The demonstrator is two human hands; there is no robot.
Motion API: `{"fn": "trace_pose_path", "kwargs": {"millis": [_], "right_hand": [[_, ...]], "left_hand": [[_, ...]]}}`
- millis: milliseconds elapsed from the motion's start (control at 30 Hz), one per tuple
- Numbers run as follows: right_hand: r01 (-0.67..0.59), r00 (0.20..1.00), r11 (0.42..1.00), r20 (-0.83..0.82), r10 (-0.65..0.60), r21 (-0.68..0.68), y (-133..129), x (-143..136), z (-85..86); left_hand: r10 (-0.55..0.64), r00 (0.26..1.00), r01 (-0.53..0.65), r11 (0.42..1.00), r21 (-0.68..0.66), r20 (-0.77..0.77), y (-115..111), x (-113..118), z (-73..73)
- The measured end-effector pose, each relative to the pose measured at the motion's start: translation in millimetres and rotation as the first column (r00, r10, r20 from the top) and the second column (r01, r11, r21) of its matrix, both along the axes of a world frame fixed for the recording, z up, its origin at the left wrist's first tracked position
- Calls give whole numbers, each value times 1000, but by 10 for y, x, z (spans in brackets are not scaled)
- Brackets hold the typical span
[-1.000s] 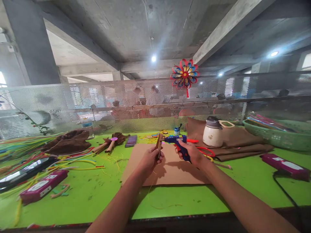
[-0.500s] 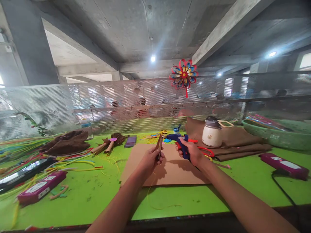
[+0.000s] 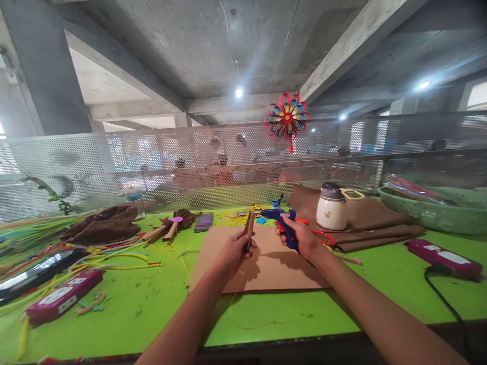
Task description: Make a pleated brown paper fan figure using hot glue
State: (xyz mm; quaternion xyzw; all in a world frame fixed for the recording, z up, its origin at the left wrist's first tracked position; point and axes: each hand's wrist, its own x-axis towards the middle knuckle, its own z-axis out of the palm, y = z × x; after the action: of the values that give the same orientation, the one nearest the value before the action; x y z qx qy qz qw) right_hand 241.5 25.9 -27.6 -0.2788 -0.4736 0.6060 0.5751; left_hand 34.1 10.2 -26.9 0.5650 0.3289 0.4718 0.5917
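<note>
My left hand [image 3: 239, 249] is closed around a folded brown strip [image 3: 249, 225], held upright over a brown cardboard sheet [image 3: 216, 253]; whether the strip is paper or cloth I cannot tell. In my right hand [image 3: 300, 235] is a blue hot glue gun [image 3: 283, 215], my fingers wrapped round its handle. Its nozzle points left, close to the top of the strip. Behind the right wrist lie red-handled scissors [image 3: 323, 236], partly covered. Shadows of both hands fall on the cardboard.
Brown sheet material [image 3: 365, 218] and a white jug [image 3: 331, 208] stand at the right, near a green basin [image 3: 429, 210]. Purple power strips lie left [image 3: 64, 296] and right [image 3: 443, 258]. Coloured tubes [image 3: 117, 258] and a brown bundle [image 3: 177, 225] lie left. A perforated screen [image 3: 171, 177] closes the back.
Hardly anything differs. The view has shifted very slightly, and both hands keep the strip and the glue gun in nearly the same place.
</note>
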Motion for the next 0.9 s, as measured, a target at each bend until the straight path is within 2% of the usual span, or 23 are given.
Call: {"fn": "trace_pose_path", "kwargs": {"millis": [200,700,900], "right_hand": [[22,998,1000,57,-23,10,13,-22,-30],[46,999,999,0,-46,10,-1,41,39],[63,996,997,60,-66,50,-2,-4,8]], "left_hand": [[0,1000,0,1000,20,-29,1,4,8],[20,999,-20,1000,-3,-42,11,6,-2],[8,999,-7,1000,30,-45,32,-11,-37]]}}
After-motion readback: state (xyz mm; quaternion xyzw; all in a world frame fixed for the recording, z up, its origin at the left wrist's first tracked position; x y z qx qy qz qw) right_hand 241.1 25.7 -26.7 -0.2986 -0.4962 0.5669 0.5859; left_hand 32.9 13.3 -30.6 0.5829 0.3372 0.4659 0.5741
